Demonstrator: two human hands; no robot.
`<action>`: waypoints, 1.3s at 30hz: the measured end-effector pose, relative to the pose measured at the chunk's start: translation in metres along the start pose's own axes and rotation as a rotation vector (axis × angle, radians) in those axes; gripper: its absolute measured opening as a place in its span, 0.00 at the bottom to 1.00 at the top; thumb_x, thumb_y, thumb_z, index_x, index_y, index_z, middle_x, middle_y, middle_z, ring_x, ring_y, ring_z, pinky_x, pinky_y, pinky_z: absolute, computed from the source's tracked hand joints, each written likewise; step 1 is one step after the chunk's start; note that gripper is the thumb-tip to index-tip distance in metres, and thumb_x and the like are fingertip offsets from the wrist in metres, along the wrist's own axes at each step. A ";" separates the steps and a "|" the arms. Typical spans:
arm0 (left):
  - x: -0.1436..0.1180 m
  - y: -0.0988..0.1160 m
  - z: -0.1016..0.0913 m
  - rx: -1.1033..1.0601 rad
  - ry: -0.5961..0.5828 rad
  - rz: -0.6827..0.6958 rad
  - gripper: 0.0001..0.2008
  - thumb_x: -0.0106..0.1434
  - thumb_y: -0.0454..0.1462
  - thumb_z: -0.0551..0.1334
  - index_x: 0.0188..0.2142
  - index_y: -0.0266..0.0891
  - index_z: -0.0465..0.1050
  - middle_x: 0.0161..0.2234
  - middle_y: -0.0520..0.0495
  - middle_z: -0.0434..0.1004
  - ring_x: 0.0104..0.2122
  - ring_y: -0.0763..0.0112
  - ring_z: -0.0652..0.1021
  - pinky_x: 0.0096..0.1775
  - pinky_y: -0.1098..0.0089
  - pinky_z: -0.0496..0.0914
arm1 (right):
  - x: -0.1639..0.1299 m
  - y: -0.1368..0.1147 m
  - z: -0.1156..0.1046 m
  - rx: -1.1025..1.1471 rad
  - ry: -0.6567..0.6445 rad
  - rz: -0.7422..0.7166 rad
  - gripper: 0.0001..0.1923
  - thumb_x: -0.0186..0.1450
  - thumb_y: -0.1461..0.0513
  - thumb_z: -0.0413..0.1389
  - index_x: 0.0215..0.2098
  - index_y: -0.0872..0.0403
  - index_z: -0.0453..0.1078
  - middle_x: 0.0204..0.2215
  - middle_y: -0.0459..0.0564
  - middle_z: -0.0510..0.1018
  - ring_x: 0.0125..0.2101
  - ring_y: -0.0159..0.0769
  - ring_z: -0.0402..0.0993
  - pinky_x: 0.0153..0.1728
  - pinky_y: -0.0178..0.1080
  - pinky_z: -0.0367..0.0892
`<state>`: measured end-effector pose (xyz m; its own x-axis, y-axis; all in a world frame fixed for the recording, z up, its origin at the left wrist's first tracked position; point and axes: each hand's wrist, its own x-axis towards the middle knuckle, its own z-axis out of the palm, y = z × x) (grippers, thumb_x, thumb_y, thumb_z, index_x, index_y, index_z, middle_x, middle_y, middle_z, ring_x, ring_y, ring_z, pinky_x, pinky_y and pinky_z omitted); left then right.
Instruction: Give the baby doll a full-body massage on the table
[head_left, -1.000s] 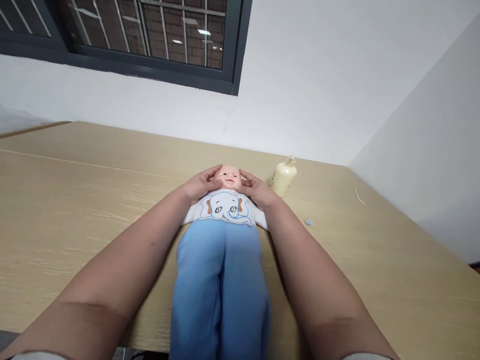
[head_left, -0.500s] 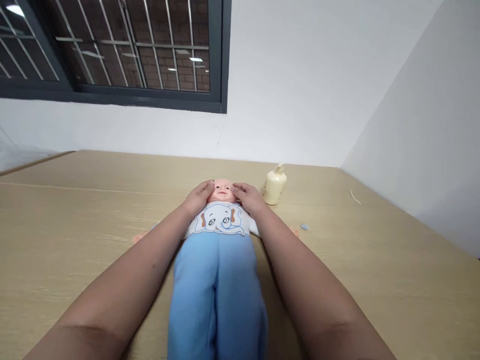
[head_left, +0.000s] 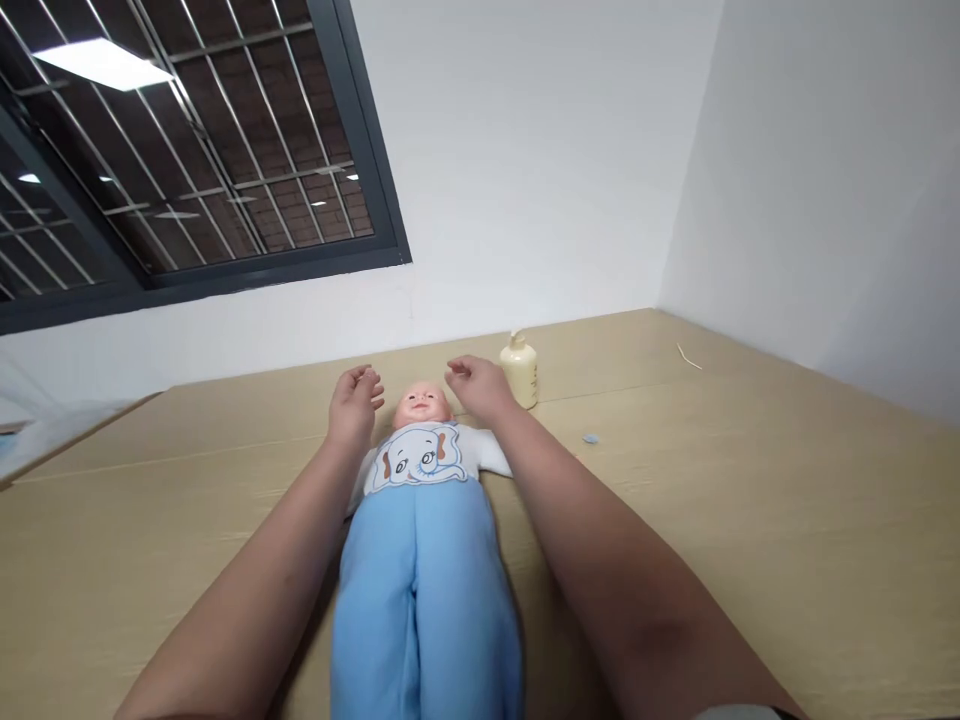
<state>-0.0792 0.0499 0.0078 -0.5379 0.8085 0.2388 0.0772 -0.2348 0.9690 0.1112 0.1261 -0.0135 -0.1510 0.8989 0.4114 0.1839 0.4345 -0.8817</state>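
Blue-trousered doll lies face-up in an elephant-print white top.

Single head-worn view, looking forward and down along a wooden table, close above it, facing the wall corner

Bottle just beside right hand

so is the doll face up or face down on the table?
Face up. The doll lies on its back on the table: its face and the elephant print on its shirt show, between the left hand and right hand.
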 end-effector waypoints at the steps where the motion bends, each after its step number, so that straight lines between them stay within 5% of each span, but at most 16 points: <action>1: -0.001 0.007 0.007 -0.036 0.009 -0.024 0.16 0.60 0.48 0.64 0.42 0.44 0.67 0.40 0.48 0.73 0.37 0.70 0.76 0.39 0.71 0.70 | 0.003 -0.009 -0.009 -0.008 0.031 -0.026 0.14 0.62 0.57 0.60 0.46 0.50 0.77 0.47 0.52 0.82 0.49 0.42 0.77 0.56 0.45 0.66; 5: -0.009 0.029 0.054 -0.183 -0.104 -0.212 0.15 0.63 0.50 0.60 0.41 0.42 0.65 0.34 0.46 0.72 0.30 0.67 0.77 0.35 0.66 0.74 | 0.012 -0.041 -0.057 -0.073 0.200 -0.188 0.17 0.68 0.53 0.52 0.49 0.51 0.75 0.46 0.48 0.82 0.45 0.38 0.78 0.52 0.41 0.69; 8: -0.019 0.042 0.100 -0.307 -0.289 -0.418 0.18 0.65 0.52 0.58 0.41 0.40 0.66 0.35 0.41 0.74 0.35 0.60 0.79 0.38 0.61 0.75 | 0.010 -0.048 -0.091 -0.212 0.315 -0.221 0.21 0.70 0.49 0.49 0.47 0.50 0.77 0.45 0.48 0.83 0.48 0.41 0.77 0.54 0.42 0.67; 13: -0.031 0.053 0.158 -0.451 -0.508 -0.594 0.25 0.66 0.57 0.55 0.47 0.37 0.64 0.41 0.39 0.74 0.41 0.57 0.78 0.43 0.60 0.74 | 0.007 -0.039 -0.113 -0.345 0.129 -0.015 0.30 0.73 0.43 0.40 0.55 0.49 0.74 0.58 0.51 0.77 0.60 0.43 0.70 0.60 0.44 0.63; 18: -0.029 0.050 0.174 -0.548 -0.606 -0.621 0.28 0.69 0.58 0.48 0.45 0.36 0.69 0.38 0.43 0.75 0.37 0.65 0.77 0.41 0.69 0.74 | 0.007 -0.038 -0.106 -0.489 -0.053 0.050 0.30 0.73 0.44 0.41 0.61 0.50 0.69 0.62 0.55 0.72 0.62 0.46 0.68 0.62 0.47 0.60; 22: -0.021 0.043 0.164 -0.599 -0.624 -0.683 0.33 0.69 0.60 0.44 0.45 0.34 0.69 0.34 0.41 0.75 0.34 0.62 0.78 0.38 0.65 0.75 | 0.006 -0.044 -0.108 -0.537 -0.076 0.080 0.31 0.72 0.47 0.46 0.64 0.56 0.66 0.63 0.60 0.69 0.64 0.52 0.65 0.63 0.51 0.58; 26: -0.018 0.043 0.130 -0.779 -0.655 -0.724 0.37 0.65 0.64 0.47 0.49 0.32 0.67 0.35 0.38 0.76 0.34 0.58 0.80 0.40 0.58 0.76 | -0.003 -0.067 -0.105 -0.566 -0.062 0.025 0.35 0.67 0.52 0.55 0.68 0.57 0.60 0.69 0.59 0.59 0.67 0.49 0.60 0.65 0.47 0.57; 30: -0.027 0.059 0.083 -0.990 -0.815 -0.662 0.42 0.62 0.68 0.46 0.51 0.33 0.68 0.42 0.33 0.78 0.40 0.52 0.81 0.43 0.56 0.75 | -0.030 -0.115 -0.081 -0.498 -0.328 -0.181 0.27 0.65 0.54 0.57 0.62 0.48 0.68 0.57 0.53 0.77 0.50 0.46 0.78 0.50 0.47 0.73; 32: -0.036 0.069 0.062 -1.072 -0.810 -0.603 0.44 0.62 0.68 0.46 0.54 0.32 0.68 0.47 0.30 0.78 0.48 0.47 0.79 0.49 0.53 0.73 | -0.048 -0.139 -0.062 -0.534 -0.404 -0.361 0.22 0.64 0.56 0.59 0.56 0.48 0.73 0.58 0.53 0.76 0.55 0.49 0.74 0.54 0.50 0.70; 36: -0.049 0.084 0.028 -1.109 -0.753 -0.495 0.47 0.60 0.69 0.46 0.60 0.33 0.64 0.59 0.25 0.71 0.59 0.37 0.72 0.57 0.42 0.65 | -0.084 -0.168 -0.022 -0.629 -0.431 -0.525 0.35 0.63 0.56 0.60 0.66 0.56 0.63 0.68 0.59 0.62 0.68 0.53 0.55 0.66 0.56 0.57; 39: -0.050 0.093 0.009 -1.164 -0.758 -0.422 0.48 0.61 0.69 0.45 0.62 0.32 0.63 0.63 0.25 0.66 0.62 0.37 0.69 0.59 0.42 0.63 | -0.104 -0.178 -0.007 -0.675 -0.451 -0.601 0.33 0.65 0.58 0.58 0.66 0.59 0.63 0.67 0.59 0.63 0.69 0.50 0.55 0.68 0.55 0.55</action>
<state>-0.0375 -0.0072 0.0866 0.2454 0.9259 0.2872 -0.8819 0.0901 0.4628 0.1011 -0.0443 0.1026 -0.7268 0.4751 0.4959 0.4469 0.8755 -0.1838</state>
